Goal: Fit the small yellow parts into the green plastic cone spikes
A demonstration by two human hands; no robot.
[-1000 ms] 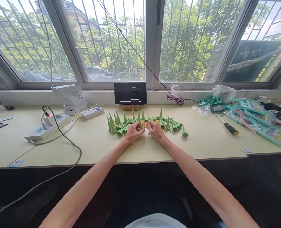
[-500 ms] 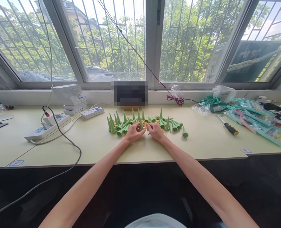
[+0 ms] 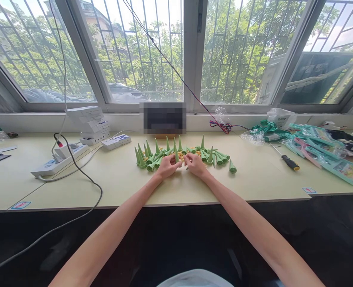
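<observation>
A green cone point(image 3: 177, 154) stands upright between the thumb and fingers of my left hand point(image 3: 167, 167), close to the table surface. Just to its right, my right hand point(image 3: 196, 165) has its fingertips pinched together near the cone. Whatever lies in that pinch is too small to make out. Around both hands are several more green cones, some upright and others lying on their sides with hollow ends showing. One cone point(image 3: 232, 166) rests apart at the right. Small yellow pieces point(image 3: 181, 156) are scattered among the cones behind my hands.
On the left are a white power strip point(image 3: 49, 165) with cables and a stack of white boxes point(image 3: 88, 124). A pixelated dark block point(image 3: 164, 118) stands at the back. To the right lie a screwdriver point(image 3: 290, 162) and plastic-wrapped teal packages point(image 3: 328, 157).
My right fingertips have shifted very slightly. The left hand keeps the green cone in the same place, and the other cones look unmoved.
</observation>
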